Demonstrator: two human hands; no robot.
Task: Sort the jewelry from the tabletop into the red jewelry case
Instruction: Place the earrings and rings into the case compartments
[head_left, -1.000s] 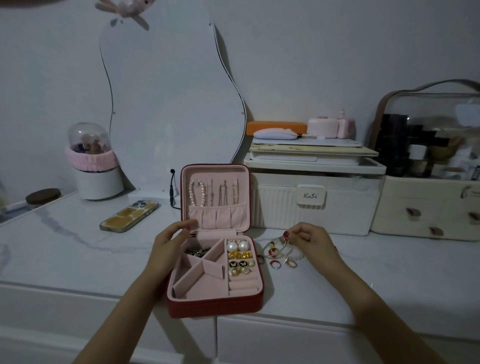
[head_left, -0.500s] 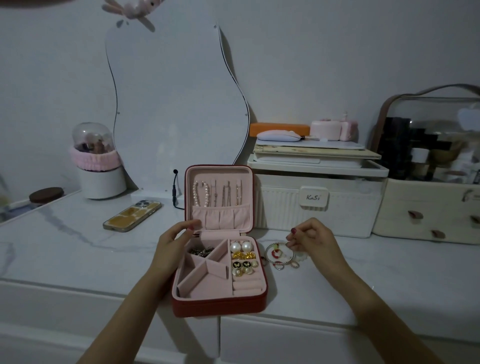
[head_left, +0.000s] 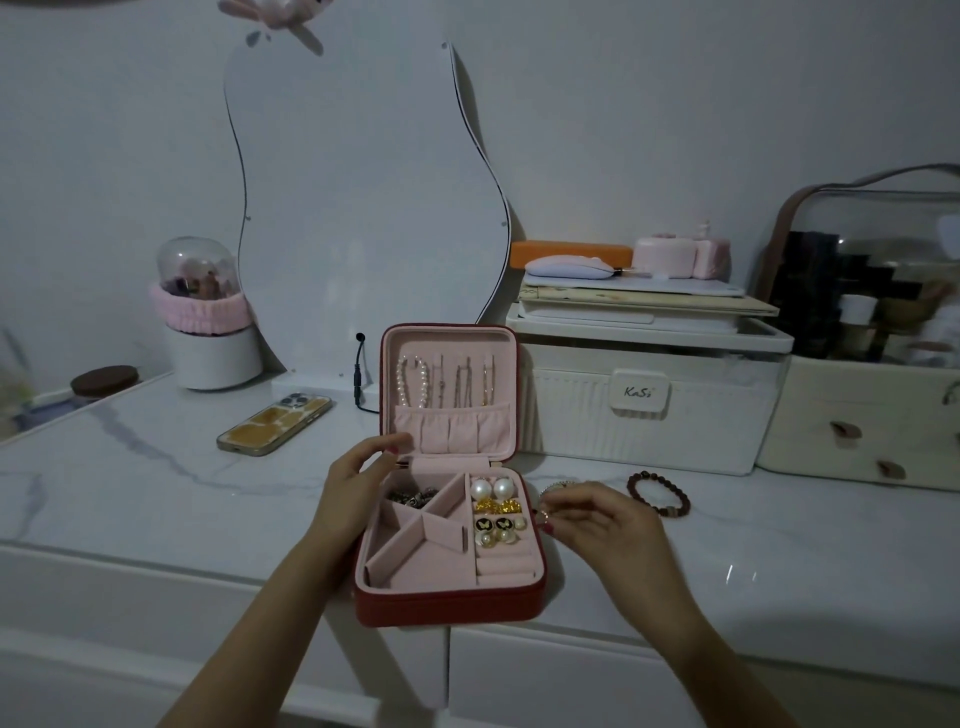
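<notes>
The red jewelry case (head_left: 447, 608) lies open on the marble tabletop, its pink lid upright with a pearl strand and thin chains hanging inside. Pearl, gold and black earrings (head_left: 496, 512) fill its right column, and a dark chain sits in the top-left compartment. My left hand (head_left: 353, 483) holds the case's left rear corner, fingers curled over the rim. Just right of the case, my right hand (head_left: 597, 525) pinches a small ring (head_left: 544, 515) by its edge. A silver bangle (head_left: 553, 487) peeks out behind that hand. A dark beaded bracelet (head_left: 657, 492) lies farther right.
A phone (head_left: 275, 423) lies face down at the left. A wavy mirror (head_left: 363, 208) stands behind the case. A white ribbed organizer (head_left: 644, 410) and a cream drawer box (head_left: 857, 426) line the back right. A brush holder (head_left: 208, 322) stands back left.
My right hand moved down and left to the case's right edge and now pinches a small ring. The beaded bracelet it had covered is now in view. My left hand stays on the case.
</notes>
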